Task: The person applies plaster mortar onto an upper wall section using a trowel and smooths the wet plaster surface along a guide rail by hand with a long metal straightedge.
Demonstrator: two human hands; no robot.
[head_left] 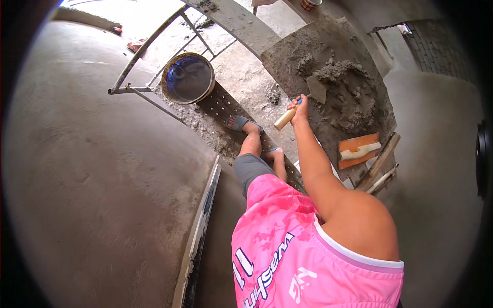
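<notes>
My right hand (300, 110) is closed around the wooden handle of a trowel (317, 90), with the arm stretched out ahead of me. The trowel's grey metal blade rests against the edge of a heap of wet mortar (349, 84). That heap lies on a mortar-smeared board (280, 54). Nearer to me on the board is an orange plastering float (349, 143) with a pale handle, apart from my hand. My left hand is not in view.
A round bucket (209, 92) of murky water stands on a perforated metal plank (226, 105), where my sandalled feet also stand. A metal frame (149, 43) rises beyond it. A long straightedge (201, 231) leans at the plastered wall (102, 169). Wooden strips (379, 163) lie beside the float.
</notes>
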